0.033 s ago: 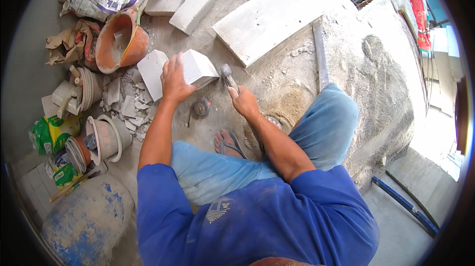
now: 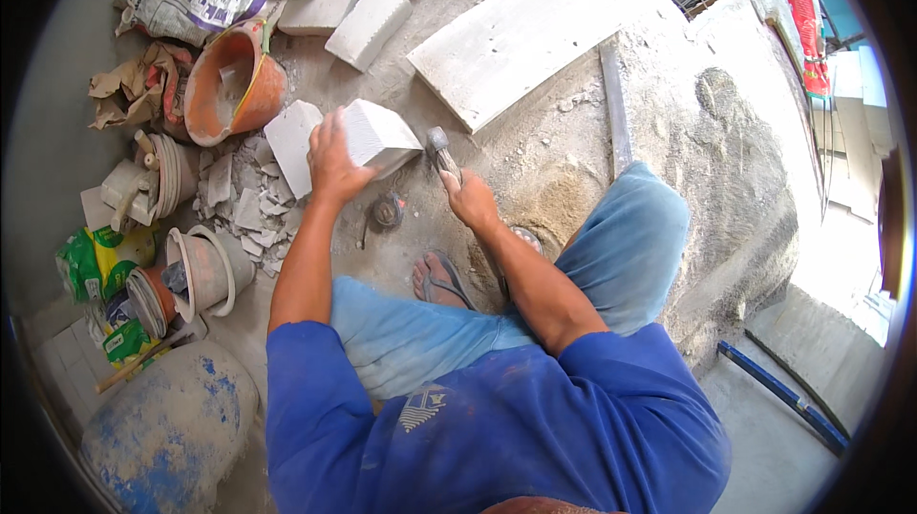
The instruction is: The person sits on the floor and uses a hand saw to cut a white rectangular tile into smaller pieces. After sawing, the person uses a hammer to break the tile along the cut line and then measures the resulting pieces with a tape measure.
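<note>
My left hand [image 2: 334, 162] grips a white building block [image 2: 377, 135], with its fingers over the far left side and the thumb toward me. The block stands tilted on the dusty ground, and a flat white piece [image 2: 294, 146] lies just left of it. In my right hand [image 2: 470, 199] is a hammer [image 2: 438, 143], its handle wrapped by the fingers. The metal head is close to the block's right corner; whether they touch I cannot tell. A round tape measure [image 2: 387, 212] rests on the ground between my forearms.
Broken white chips [image 2: 250, 203], an orange bucket [image 2: 277, 94] and stacked pails [image 2: 196, 270] are on the left. Several white blocks [image 2: 369, 25] lie farther off. A large white slab [image 2: 521, 41] is ahead, with a metal straightedge [image 2: 618, 113] and sand heap [image 2: 731, 180] to the right.
The white block has turned slightly in my left hand, its upper face shifting a little left. The hammer stays at almost the same spot.
</note>
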A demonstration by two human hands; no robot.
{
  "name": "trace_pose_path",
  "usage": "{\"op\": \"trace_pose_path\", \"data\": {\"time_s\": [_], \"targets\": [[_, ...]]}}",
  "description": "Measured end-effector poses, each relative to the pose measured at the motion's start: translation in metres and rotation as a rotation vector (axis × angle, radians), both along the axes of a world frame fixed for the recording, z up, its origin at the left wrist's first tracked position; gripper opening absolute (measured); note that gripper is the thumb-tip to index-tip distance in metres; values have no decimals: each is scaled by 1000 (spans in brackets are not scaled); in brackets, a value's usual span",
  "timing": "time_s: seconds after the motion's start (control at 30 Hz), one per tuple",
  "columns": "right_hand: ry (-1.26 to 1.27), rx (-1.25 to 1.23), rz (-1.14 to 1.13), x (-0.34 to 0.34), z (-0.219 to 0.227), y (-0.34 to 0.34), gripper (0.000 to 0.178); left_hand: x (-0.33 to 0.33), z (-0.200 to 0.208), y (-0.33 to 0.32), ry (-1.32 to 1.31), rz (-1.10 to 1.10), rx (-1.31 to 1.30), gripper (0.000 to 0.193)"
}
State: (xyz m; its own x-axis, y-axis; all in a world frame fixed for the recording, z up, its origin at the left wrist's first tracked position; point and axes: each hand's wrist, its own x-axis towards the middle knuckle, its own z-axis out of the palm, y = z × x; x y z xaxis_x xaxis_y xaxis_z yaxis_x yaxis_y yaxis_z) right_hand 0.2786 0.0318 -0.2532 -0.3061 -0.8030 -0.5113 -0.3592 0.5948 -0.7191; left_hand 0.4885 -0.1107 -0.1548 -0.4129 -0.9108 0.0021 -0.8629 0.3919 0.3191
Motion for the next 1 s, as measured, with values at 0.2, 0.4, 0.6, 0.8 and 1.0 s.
{"op": "trace_pose_path", "data": {"time_s": [0.2, 0.4, 0.6, 0.8, 1.0], "targets": [[-246, 145, -226, -4, -37, -3, 60, 31, 10, 5, 333, 169, 0, 115], [-308, 146, -300, -1, -25, 1, 63, 57, 28, 5, 798, 441, 126, 110], [-378, 188, -321, -4, -23, 1, 63, 87, 30, -4, 1434, 1248, 469, 99], [-352, 173, -306, -4, -32, 3, 63, 106, -2, 5, 1670, 1502, 559, 109], [-150, 164, -262, -20, -104, 11, 74, 104, -16, 5, 1206, 1529, 707, 109]]}}
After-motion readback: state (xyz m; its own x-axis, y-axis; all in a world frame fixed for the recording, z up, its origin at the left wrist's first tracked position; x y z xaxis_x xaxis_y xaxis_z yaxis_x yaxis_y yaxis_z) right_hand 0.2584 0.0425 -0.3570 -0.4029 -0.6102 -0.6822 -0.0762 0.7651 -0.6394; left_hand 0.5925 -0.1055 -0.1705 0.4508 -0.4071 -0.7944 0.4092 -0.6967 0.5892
